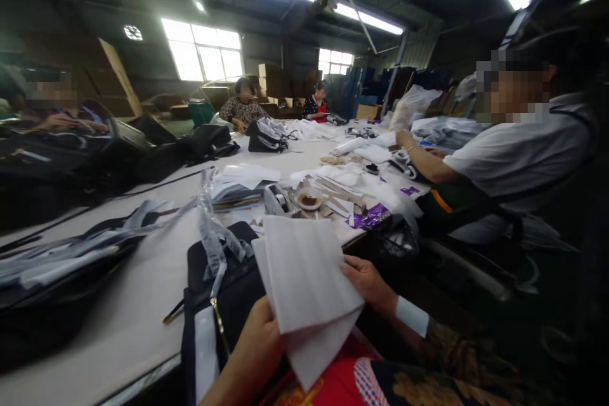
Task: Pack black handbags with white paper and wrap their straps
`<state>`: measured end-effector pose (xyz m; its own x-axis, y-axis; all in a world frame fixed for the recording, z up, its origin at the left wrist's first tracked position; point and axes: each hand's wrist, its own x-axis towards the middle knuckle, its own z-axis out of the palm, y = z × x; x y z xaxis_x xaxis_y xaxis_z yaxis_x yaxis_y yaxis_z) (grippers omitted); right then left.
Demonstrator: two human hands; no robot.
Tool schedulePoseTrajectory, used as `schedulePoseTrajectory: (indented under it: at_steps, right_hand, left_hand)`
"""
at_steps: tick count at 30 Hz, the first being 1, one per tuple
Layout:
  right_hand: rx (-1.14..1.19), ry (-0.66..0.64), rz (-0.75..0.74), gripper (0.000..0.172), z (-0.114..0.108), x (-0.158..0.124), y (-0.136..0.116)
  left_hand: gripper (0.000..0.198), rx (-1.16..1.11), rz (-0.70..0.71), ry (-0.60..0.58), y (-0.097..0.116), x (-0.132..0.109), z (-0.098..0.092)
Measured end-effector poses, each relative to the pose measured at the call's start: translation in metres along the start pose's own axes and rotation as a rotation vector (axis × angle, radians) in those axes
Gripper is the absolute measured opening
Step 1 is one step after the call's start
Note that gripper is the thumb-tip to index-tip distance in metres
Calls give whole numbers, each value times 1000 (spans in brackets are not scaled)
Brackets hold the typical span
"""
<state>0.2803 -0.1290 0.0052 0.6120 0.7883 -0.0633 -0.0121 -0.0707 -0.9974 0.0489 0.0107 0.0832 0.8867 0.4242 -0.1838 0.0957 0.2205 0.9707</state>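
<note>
Between my two hands I hold a few white foam sheets (314, 273), fanned slightly so their corners spread apart. My left hand (261, 336) grips their lower left edge, its fingertips hidden behind the sheets. On the right edge, my right hand (368, 282) pinches them with the thumb in front. Just left of the sheets, a black bag (233, 295) with a gold zipper lies at the table edge. Clear plastic wrap (212, 228) covers its strap, and a white strip lies along its front.
Across the table (157, 304) lie a small bowl (309, 198) of brown stuff, a tape dispenser (278, 200), paper scraps and purple wrapping (373, 216). Black bags (61, 165) pile up at left. A co-worker (518, 146) sits close on the right; several others sit farther off.
</note>
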Motion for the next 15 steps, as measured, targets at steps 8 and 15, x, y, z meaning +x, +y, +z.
schedulePoseTrajectory:
  at_steps: [8, 15]
  right_hand:
    - [-71, 652, -93, 43, -63, 48, 8]
    - [-300, 974, -102, 28, -146, 142, -20]
  left_hand:
    - [47, 12, -119, 361, -13, -3, -26]
    - [46, -104, -189, 536, -19, -14, -51]
